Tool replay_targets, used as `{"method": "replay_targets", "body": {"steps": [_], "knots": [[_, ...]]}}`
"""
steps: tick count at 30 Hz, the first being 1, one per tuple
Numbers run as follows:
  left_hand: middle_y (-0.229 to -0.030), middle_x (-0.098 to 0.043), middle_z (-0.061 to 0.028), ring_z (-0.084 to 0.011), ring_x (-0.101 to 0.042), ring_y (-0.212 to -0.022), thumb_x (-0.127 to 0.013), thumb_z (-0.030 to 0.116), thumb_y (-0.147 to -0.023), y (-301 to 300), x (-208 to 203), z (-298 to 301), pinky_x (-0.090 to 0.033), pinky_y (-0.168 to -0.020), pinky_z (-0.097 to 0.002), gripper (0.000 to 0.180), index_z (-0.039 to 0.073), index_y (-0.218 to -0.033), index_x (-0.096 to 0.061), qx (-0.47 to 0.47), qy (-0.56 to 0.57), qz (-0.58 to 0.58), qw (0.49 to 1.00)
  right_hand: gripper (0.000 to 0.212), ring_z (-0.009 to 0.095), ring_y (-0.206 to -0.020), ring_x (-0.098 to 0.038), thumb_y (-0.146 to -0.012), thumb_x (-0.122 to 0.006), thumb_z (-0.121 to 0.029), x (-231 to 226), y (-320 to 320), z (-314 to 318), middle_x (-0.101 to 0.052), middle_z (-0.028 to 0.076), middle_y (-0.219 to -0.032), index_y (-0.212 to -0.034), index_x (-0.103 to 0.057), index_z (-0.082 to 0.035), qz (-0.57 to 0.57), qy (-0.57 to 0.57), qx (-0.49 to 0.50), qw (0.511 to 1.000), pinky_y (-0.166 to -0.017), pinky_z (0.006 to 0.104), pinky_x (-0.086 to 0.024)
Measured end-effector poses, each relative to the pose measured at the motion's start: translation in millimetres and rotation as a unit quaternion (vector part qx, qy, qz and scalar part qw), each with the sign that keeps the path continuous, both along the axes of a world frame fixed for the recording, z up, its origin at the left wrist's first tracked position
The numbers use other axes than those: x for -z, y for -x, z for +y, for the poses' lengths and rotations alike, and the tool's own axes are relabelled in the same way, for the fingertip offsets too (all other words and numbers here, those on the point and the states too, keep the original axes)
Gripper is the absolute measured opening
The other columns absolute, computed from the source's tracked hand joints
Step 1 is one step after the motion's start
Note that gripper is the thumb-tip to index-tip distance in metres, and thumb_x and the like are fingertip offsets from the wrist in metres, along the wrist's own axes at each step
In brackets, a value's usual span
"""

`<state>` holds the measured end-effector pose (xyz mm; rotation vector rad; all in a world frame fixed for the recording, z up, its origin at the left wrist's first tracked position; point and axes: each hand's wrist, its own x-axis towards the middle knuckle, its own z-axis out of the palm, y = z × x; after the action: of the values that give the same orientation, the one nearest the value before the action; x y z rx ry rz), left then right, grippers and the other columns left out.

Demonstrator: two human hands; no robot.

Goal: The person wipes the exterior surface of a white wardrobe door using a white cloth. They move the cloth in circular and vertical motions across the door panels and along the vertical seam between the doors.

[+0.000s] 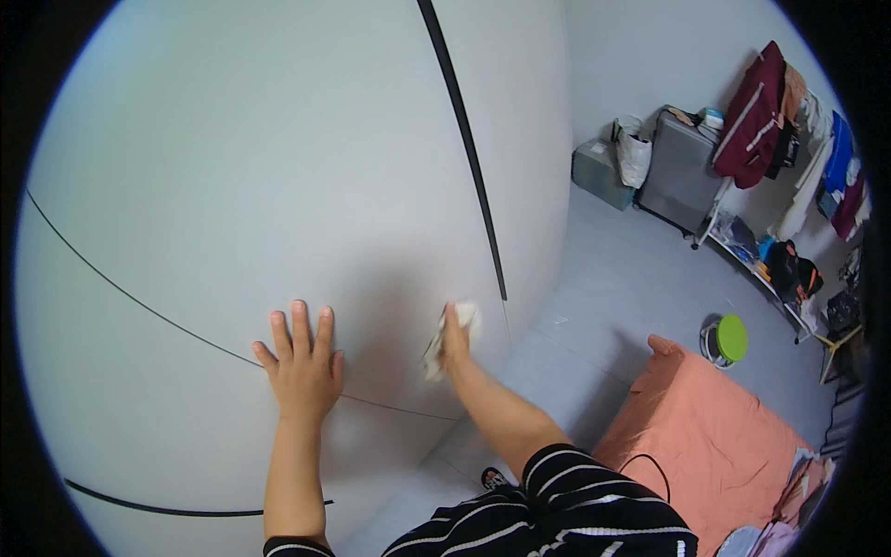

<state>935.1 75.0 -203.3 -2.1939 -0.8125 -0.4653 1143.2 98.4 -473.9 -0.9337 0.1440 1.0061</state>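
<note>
A large white panelled surface (232, 186), like a wardrobe front, fills the left and middle of the head view. Thin seams divide it, and a long black strip handle (467, 139) runs down its upper right part. My left hand (304, 376) lies flat against the panel across a seam, fingers spread, holding nothing. Farther right, my right hand (455, 345) grips a pale cloth (471, 320) against the same surface, near the lower end of the black strip. The cloth bunches out on both sides of that hand, which is slightly blurred.
At the lower right stands a bed with an orange cover (705, 418). Beyond it are a green-topped stool (731, 339), a clothes rack (742, 251) with hanging garments, a grey suitcase (680, 176), a storage box (601, 174) and a white bag (634, 158). Another black strip (167, 509) crosses the panel's lower left.
</note>
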Motion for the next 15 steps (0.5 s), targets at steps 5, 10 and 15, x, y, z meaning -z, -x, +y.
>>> {"method": "replay_targets", "body": {"steps": [5,10,15], "knots": [[-0.159,-0.024,-0.0176,-0.0427,-0.010,-0.148,-0.069,0.032,-0.076,4,4,1,0.010,-0.112,-0.0633,0.076,0.024,-0.147,-0.041,-0.012,-0.016,0.006,1.000,0.074,0.034,-0.141,-0.024,-0.096,-0.054,-0.042,-221,-73,28,-0.020,0.021,-0.156,-0.146,-0.028,0.006,-0.411,-0.163,0.150,0.884,-0.116,0.0424,-0.022],[-0.158,-0.024,-0.0183,-0.0432,-0.008,-0.148,-0.069,0.034,-0.075,-1,4,2,0.012,-0.112,-0.0622,0.075,0.022,-0.145,-0.043,-0.009,-0.041,0.009,0.999,0.053,0.044,-0.140,-0.024,-0.090,-0.060,-0.036,-344,-49,-6,-0.024,0.028,-0.153,-0.136,-0.055,-0.012,-0.785,-0.146,0.183,0.573,-0.112,0.0582,-0.020],[-0.158,-0.025,-0.0181,-0.0425,-0.009,-0.148,-0.069,0.034,-0.075,2,0,1,0.013,-0.112,-0.0621,0.074,0.022,-0.144,-0.045,-0.004,-0.026,0.002,1.000,0.059,0.049,-0.140,-0.021,-0.091,-0.058,-0.041,-175,-15,0,-0.025,0.031,-0.152,-0.141,-0.047,-0.010,-0.729,-0.085,0.181,0.655,-0.111,0.0604,-0.018]]}}
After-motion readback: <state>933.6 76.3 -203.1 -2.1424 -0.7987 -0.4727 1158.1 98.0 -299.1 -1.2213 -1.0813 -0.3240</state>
